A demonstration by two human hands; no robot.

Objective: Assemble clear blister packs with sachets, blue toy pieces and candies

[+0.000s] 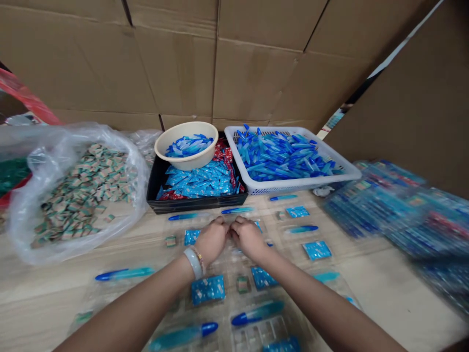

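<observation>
Left hand (212,239): bare, curled inward over clear moulded plastic trays (258,333), fingertips bunched. Centre, just beyond both hands: one slim blue-and-turquoise pen-shaped plastic piece (237,210), long axis crosswise, neither hand clearly nearer. Right hand (250,238): bare, knuckles up, fingers bent toward the left's; whether anything is pinched, I cannot tell.

We note clear plastic blister trays (259,336) lying flat, compartments upward. In them we log blue pens (257,313) with darker ends, lying on their sides; flat, patterned blue sachets (207,289); small green-and-tan blocks (242,284).
</observation>
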